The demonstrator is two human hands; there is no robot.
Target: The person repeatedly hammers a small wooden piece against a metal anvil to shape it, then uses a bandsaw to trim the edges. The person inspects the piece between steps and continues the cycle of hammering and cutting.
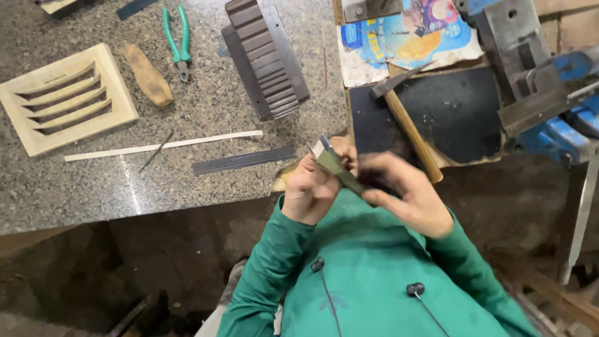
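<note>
My left hand (315, 187) grips a short flat metal strip (334, 163) close to my chest, its pale end tilted up toward the granite worktop (187, 181). Blurred with motion, my right hand (405, 190) touches the strip's lower end with fingers partly spread. Both arms wear green sleeves. Just beyond my right hand a hammer (409, 128) with a wooden handle lies on a dark mat (462, 112).
On the worktop lie a cream louvred vent grille (65, 100), a dark slatted vent (265, 59), green-handled pliers (178, 40), a wooden piece (148, 75), a thin pale strip (162, 145) and a dark metal strip (243, 160). A blue vise (543, 87) stands at right.
</note>
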